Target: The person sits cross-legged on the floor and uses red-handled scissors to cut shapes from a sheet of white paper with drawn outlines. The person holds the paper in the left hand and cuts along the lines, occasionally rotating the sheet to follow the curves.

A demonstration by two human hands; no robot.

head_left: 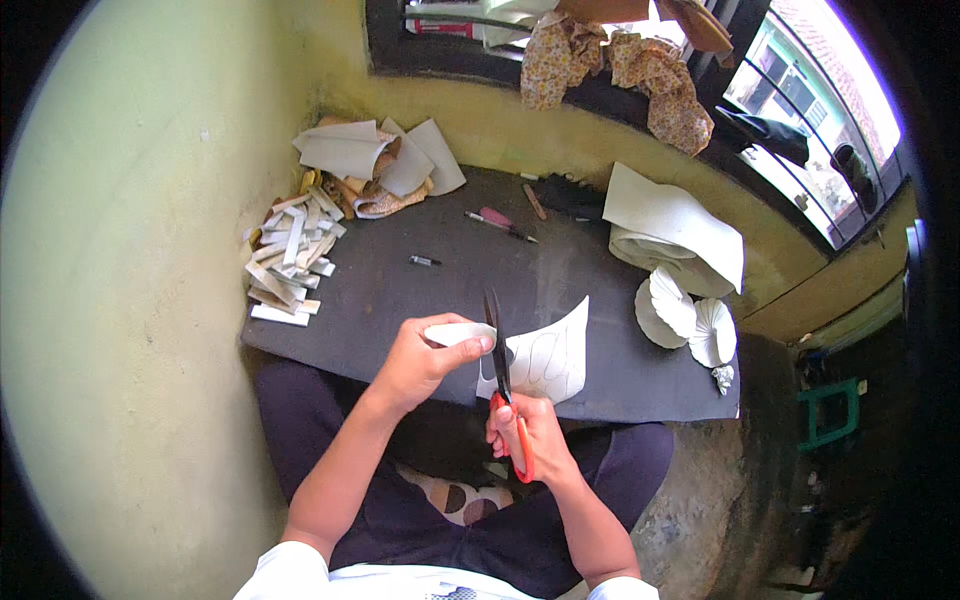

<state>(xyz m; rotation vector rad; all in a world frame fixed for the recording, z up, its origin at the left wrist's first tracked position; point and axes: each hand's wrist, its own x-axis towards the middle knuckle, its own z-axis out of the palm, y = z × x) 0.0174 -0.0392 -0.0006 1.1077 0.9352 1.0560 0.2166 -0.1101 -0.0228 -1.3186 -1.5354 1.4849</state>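
Note:
My left hand pinches a small white rounded piece, which looks like thick paper or thin foam, between thumb and fingers. In my right hand is a pair of scissors with orange-red handles, its dark blades pointing away from me. The blades stand beside the right end of the white piece; whether they touch it, I cannot tell. Beneath and to the right of them, a white sheet with rounded outlines drawn on it lies at the near edge of the dark table.
White strips are heaped at the table's left, below folded sheets and patterned cloth. Pens and a small black cap lie mid-table. At right sit a rolled white sheet and white shell-like shapes. Walls border the left and far sides.

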